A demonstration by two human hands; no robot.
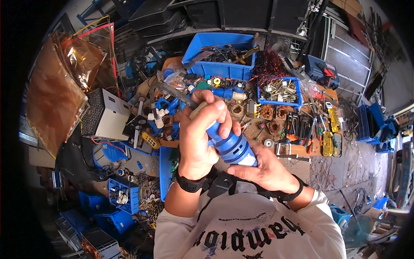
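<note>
Held up before my chest is a blue round industrial plug (235,149), tilted with its wide end toward my right hand. Around its narrower end and the cable entry, the fingers of my left hand (199,136) are wrapped. A thick grey cable (171,90) runs out past that hand and arches away to the far left. At the plug's wide end, my right hand (269,170) grips the collar from below, thumb in front. The face of the plug's wide end is hidden by my right hand. Both wrists wear black bands.
Beyond my hands stands a cluttered wooden bench (308,151) with hand tools. A large blue bin (215,69) of tools and a small blue tray (280,103) of metal parts sit on it. To the left are a white metal box (112,116) and blue crates (123,194).
</note>
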